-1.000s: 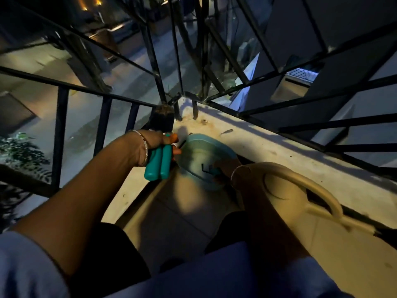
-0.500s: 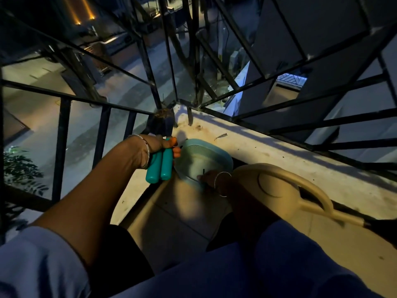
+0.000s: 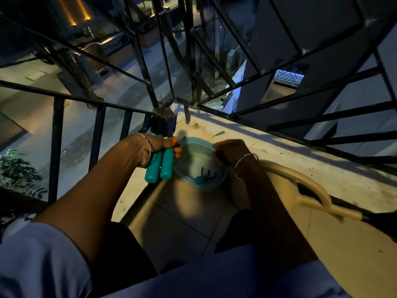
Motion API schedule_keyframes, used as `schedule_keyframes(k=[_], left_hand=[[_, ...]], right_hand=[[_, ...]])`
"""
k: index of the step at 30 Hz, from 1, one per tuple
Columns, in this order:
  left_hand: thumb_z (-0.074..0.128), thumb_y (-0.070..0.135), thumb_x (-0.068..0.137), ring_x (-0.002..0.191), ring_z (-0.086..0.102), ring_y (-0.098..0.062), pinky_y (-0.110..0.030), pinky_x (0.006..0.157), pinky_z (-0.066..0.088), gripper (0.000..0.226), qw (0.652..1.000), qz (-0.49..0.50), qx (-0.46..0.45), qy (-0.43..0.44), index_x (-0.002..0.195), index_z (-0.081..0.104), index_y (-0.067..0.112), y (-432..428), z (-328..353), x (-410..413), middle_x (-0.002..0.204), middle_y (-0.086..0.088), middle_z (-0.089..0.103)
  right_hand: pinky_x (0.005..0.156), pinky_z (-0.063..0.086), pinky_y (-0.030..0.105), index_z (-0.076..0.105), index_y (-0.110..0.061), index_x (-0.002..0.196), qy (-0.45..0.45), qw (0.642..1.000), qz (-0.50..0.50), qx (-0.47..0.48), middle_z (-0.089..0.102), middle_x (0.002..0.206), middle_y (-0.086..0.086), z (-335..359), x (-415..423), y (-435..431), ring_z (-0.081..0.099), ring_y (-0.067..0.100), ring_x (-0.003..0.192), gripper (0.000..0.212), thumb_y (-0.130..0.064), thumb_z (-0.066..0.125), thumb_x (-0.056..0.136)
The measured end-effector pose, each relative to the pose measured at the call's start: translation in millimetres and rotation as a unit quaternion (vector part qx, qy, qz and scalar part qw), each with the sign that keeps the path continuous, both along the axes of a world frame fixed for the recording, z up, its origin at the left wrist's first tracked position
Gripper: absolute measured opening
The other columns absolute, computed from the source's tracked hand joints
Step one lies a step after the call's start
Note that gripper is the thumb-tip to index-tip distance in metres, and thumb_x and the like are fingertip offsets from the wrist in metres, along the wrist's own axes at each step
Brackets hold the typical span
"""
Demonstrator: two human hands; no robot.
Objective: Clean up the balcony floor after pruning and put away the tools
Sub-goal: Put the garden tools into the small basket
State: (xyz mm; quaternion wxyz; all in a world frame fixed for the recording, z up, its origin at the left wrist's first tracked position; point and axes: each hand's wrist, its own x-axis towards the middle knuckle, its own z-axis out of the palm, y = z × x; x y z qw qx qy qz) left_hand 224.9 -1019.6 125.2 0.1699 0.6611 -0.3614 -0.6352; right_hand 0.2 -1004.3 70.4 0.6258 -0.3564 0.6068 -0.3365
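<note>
Teal-handled pruning shears [image 3: 159,166], handles together, gripped by left hand [image 3: 153,145] at 9 o'clock of blue basket [image 3: 203,187]; right hand [image 3: 231,151] at its rim, 1 o'clock, grasp cannot be told.

**Home balcony on an upper floor, after dark**
A black metal railing [image 3: 57,147] fences a pale concrete ledge [image 3: 279,153] and a tiled floor [image 3: 193,222], with a lamp-lit street [image 3: 32,117] below. The gardening gear is household stuff: a plastic watering can [image 3: 279,169], pruning shears [image 3: 159,166], and a small basket [image 3: 204,187] holding a hand rake [image 3: 206,174].
</note>
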Motion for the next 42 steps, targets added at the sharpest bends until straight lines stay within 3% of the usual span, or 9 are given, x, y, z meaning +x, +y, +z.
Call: schedule_keyframes(k=[2, 6, 10, 15, 22, 27, 30, 36, 42], left_hand=[[0.060, 0.022, 0.094, 0.086, 0.066, -0.023, -0.040, 0.091, 0.053, 0.015, 0.999, 0.029, 0.012, 0.021, 0.098, 0.062, 0.008, -1.8, 1.4, -3.7, 0.093, -0.009, 0.069], [0.061, 0.024, 0.094, 0.048, 0.065, -0.020, -0.026, 0.043, 0.052, 0.016, 0.999, 0.040, 0.027, 0.015, 0.085, 0.062, 0.010, -3.9, 4.2, -14.7, 0.060, -0.006, 0.068], [0.064, 0.036, 0.090, 0.067, 0.061, -0.024, -0.035, 0.058, 0.047, 0.025, 0.999, 0.026, 0.046, 0.008, 0.093, 0.061, 0.011, -9.4, 3.2, -23.4, 0.076, -0.009, 0.066], [0.065, 0.035, 0.090, 0.060, 0.065, -0.025, -0.031, 0.053, 0.053, 0.027, 0.996, 0.026, 0.077, 0.034, 0.090, 0.061, 0.008, -11.8, 9.7, -24.5, 0.061, -0.010, 0.068], [0.066, 0.024, 0.085, 0.075, 0.061, -0.024, -0.035, 0.075, 0.050, 0.022, 0.996, 0.001, 0.088, 0.022, 0.095, 0.062, 0.004, -29.4, 4.6, -21.7, 0.082, -0.012, 0.064], [0.052, 0.013, 0.099, 0.049, 0.053, -0.012, -0.020, 0.043, 0.047, 0.021, 0.993, -0.058, 0.065, -0.085, 0.080, 0.055, 0.008, -62.9, -12.2, -9.4, 0.073, -0.007, 0.054], [0.043, 0.008, 0.100, 0.054, 0.048, -0.014, -0.021, 0.049, 0.044, 0.026, 0.987, -0.114, 0.061, -0.100, 0.076, 0.052, 0.007, -47.8, -37.2, -11.2, 0.069, -0.007, 0.050], [0.053, 0.013, 0.097, 0.041, 0.059, -0.012, -0.018, 0.037, 0.048, 0.017, 0.982, -0.075, 0.163, -0.058, 0.084, 0.058, 0.003, -38.5, -121.2, 7.0, 0.071, -0.010, 0.060], [0.057, 0.015, 0.095, 0.040, 0.062, -0.016, -0.023, 0.035, 0.050, 0.019, 0.982, -0.028, 0.182, -0.031, 0.105, 0.056, -0.001, -47.8, -142.9, 10.7, 0.088, -0.018, 0.061]], right_hand=[[0.059, 0.055, 0.027, 0.065, -0.007, 0.101, -0.076, 0.992, 0.007, -0.100, 0.067, 0.081, 0.012, 15.3, -0.7, 1.2, 0.066, 0.020, 0.071, 0.010, -0.004, 0.062, 0.092], [0.070, 0.058, 0.030, 0.056, -0.012, 0.117, -0.074, 0.928, 0.277, -0.239, 0.068, 0.097, 0.018, 41.2, 9.9, 20.7, 0.069, 0.019, 0.088, 0.042, 0.006, 0.071, 0.082], [0.081, 0.059, 0.039, 0.061, -0.012, 0.121, 0.046, 0.902, 0.303, -0.303, 0.068, 0.090, 0.009, 31.0, 22.4, 23.4, 0.069, 0.014, 0.082, 0.056, 0.003, 0.082, 0.071], [0.069, 0.047, 0.008, 0.063, -0.012, 0.115, 0.124, 0.877, 0.270, -0.379, 0.066, 0.079, 0.014, 20.0, 35.2, 25.2, 0.061, 0.010, 0.064, 0.043, -0.002, 0.079, 0.076], [0.074, 0.042, 0.006, 0.065, -0.022, 0.116, 0.239, 0.846, 0.137, -0.456, 0.069, 0.087, -0.006, 6.4, 30.8, 2.2, 0.059, 0.000, 0.082, 0.036, -0.033, 0.072, 0.083], [0.076, 0.049, 0.028, 0.068, -0.013, 0.111, 0.297, 0.846, 0.065, -0.438, 0.055, 0.076, -0.022, -17.1, 10.4, -28.3, 0.055, 0.006, 0.073, 0.044, -0.041, 0.062, 0.078], [0.083, 0.052, 0.035, 0.071, -0.009, 0.112, 0.330, 0.835, 0.106, -0.428, 0.070, 0.088, 0.000, -31.1, 2.2, -22.3, 0.064, 0.020, 0.082, 0.046, -0.038, 0.065, 0.076], [0.076, 0.043, 0.022, 0.074, -0.005, 0.103, 0.325, 0.810, 0.157, -0.462, 0.065, 0.075, -0.019, -58.2, 11.7, -22.8, 0.059, 0.019, 0.071, 0.033, -0.015, 0.080, 0.073], [0.096, 0.042, 0.031, 0.063, -0.017, 0.128, 0.400, 0.819, 0.241, -0.334, 0.071, 0.116, 0.011, -85.2, 14.0, -25.4, 0.064, 0.029, 0.110, 0.048, -0.025, 0.076, 0.083]])
